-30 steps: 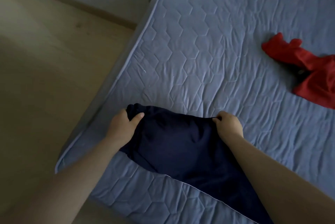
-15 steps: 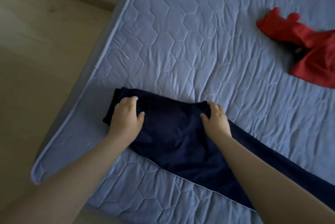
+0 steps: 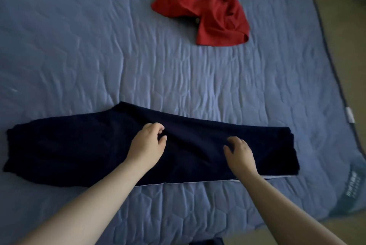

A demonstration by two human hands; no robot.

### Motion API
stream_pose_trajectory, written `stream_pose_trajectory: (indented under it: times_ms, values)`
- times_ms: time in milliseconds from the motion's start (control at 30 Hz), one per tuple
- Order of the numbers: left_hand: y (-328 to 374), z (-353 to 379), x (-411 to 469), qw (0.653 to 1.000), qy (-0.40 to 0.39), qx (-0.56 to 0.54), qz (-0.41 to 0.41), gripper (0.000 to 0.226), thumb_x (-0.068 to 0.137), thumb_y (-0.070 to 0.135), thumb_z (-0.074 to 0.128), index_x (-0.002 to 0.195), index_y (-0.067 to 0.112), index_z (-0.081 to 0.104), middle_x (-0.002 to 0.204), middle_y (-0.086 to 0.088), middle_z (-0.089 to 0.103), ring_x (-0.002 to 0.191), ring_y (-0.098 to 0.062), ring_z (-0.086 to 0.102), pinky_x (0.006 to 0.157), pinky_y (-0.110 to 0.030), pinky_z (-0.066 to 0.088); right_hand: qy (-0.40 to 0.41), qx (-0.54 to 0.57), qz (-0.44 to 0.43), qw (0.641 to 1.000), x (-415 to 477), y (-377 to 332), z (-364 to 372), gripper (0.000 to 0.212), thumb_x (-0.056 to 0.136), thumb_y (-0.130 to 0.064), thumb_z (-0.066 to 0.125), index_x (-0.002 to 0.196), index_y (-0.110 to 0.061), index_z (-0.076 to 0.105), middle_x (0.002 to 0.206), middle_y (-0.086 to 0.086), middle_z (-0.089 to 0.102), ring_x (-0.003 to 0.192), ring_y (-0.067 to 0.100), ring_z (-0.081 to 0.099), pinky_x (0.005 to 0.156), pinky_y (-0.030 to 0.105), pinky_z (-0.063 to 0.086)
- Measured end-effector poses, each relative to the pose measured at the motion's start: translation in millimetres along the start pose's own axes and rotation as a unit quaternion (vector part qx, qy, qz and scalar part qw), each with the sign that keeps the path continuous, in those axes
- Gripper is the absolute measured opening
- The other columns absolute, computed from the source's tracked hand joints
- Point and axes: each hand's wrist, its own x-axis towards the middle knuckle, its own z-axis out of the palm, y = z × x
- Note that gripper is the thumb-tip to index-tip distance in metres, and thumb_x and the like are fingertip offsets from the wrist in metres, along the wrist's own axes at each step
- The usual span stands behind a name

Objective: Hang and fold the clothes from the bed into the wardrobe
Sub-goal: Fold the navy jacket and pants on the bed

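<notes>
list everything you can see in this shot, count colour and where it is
dark navy fabric garment: 1, navy, laid out flat and long across the near part of the bed
crumpled red fabric garment: 1, red, bunched up on the far middle of the bed, apart from the navy one
quilted blue bed cover: 1, blue, spread over the whole bed under both garments
white fabric tag: 1, white, on the bed's right edge
beige floor: 1, beige, beyond the bed's right edge
left hand: 1, resting on the middle of the navy garment, fingers curled
right hand: 1, on the navy garment, right of the left hand
</notes>
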Motion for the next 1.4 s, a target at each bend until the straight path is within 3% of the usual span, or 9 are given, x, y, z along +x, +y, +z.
stream_pose_trajectory:
  times_ms: [267,467,667,733,833,1067,1167,1267,1400]
  values:
    - [92,116,1,0.994,-0.098,0.038,0.037,0.021,0.094,0.026,0.054,0.113,0.019,0.058,0.112,0.006,0.054,0.097,-0.010,0.055,0.085,-0.027,0.048,0.013,0.038,0.115,0.993,4,153,-47,0.034,0.098,-0.023,0.051,0.129,-0.008,0.054,0.123,0.011,0.056,0.094,0.020,0.055,0.075,0.027,0.041]
    - [137,193,12,0.987,-0.139,0.057,0.056,0.025,0.094,0.028,0.055,0.117,0.020,0.057,0.118,0.005,0.053,0.100,-0.011,0.055,0.087,-0.028,0.048,0.076,0.069,0.161,0.982,28,214,-61,0.042,0.096,-0.022,0.053,0.135,-0.006,0.046,0.131,0.014,0.049,0.116,0.030,0.050,0.094,0.038,0.043]
    - [167,234,39,0.984,-0.136,0.092,0.075,0.035,0.091,0.028,0.059,0.124,0.016,0.053,0.128,0.000,0.045,0.110,-0.018,0.052,0.093,-0.030,0.045,0.078,0.112,0.163,0.977,41,248,-58,0.018,0.092,-0.030,0.061,0.094,-0.013,0.056,0.092,0.007,0.061,0.087,0.026,0.060,0.070,0.035,0.047]
    - [176,242,46,0.982,-0.135,0.104,0.087,0.037,0.091,0.028,0.059,0.124,0.015,0.052,0.130,0.000,0.044,0.113,-0.019,0.049,0.094,-0.027,0.041,0.093,0.103,0.132,0.981,38,257,-55,0.035,0.090,-0.030,0.063,0.065,-0.017,0.042,0.076,0.007,0.052,0.073,0.024,0.053,0.059,0.032,0.035]
    - [188,254,52,0.976,-0.152,0.118,0.101,0.038,0.091,0.028,0.059,0.126,0.014,0.052,0.136,0.000,0.040,0.122,-0.020,0.041,0.099,-0.024,0.033,0.084,0.092,0.128,0.984,33,275,-58,0.049,0.093,-0.034,0.060,0.055,-0.015,0.034,0.061,0.004,0.043,0.060,0.021,0.045,0.050,0.032,0.026]
    - [201,271,56,0.963,-0.203,0.154,0.091,0.044,0.093,0.030,0.056,0.135,0.019,0.048,0.154,-0.002,0.022,0.140,-0.024,0.023,0.113,-0.033,0.026,0.029,0.087,0.155,0.984,26,304,-64,0.052,0.091,-0.039,0.061,0.054,-0.013,0.035,0.051,0.000,0.041,0.049,0.016,0.043,0.044,0.030,0.024]
    - [202,275,58,0.960,-0.217,0.152,0.089,0.048,0.094,0.030,0.054,0.140,0.019,0.043,0.157,-0.002,0.017,0.143,-0.024,0.018,0.116,-0.034,0.024,0.020,0.160,0.143,0.976,31,299,-59,0.030,0.086,-0.039,0.068,0.079,-0.015,0.051,0.070,0.000,0.055,0.068,0.018,0.056,0.058,0.031,0.041]
    - [200,278,58,0.959,-0.222,0.153,0.087,0.052,0.095,0.030,0.054,0.143,0.020,0.039,0.157,-0.001,0.014,0.144,-0.023,0.014,0.116,-0.035,0.023,0.025,0.251,0.204,0.946,39,294,-56,0.037,0.081,-0.037,0.073,0.106,-0.017,0.053,0.089,0.002,0.063,0.084,0.020,0.063,0.078,0.040,0.053]
    - [199,278,60,0.960,-0.210,0.156,0.100,0.053,0.094,0.031,0.055,0.143,0.021,0.039,0.157,0.000,0.013,0.143,-0.023,0.014,0.114,-0.034,0.024,0.078,0.232,0.194,0.950,41,294,-59,0.019,0.083,-0.031,0.071,0.084,-0.015,0.060,0.076,-0.002,0.064,0.074,0.018,0.063,0.065,0.036,0.053]
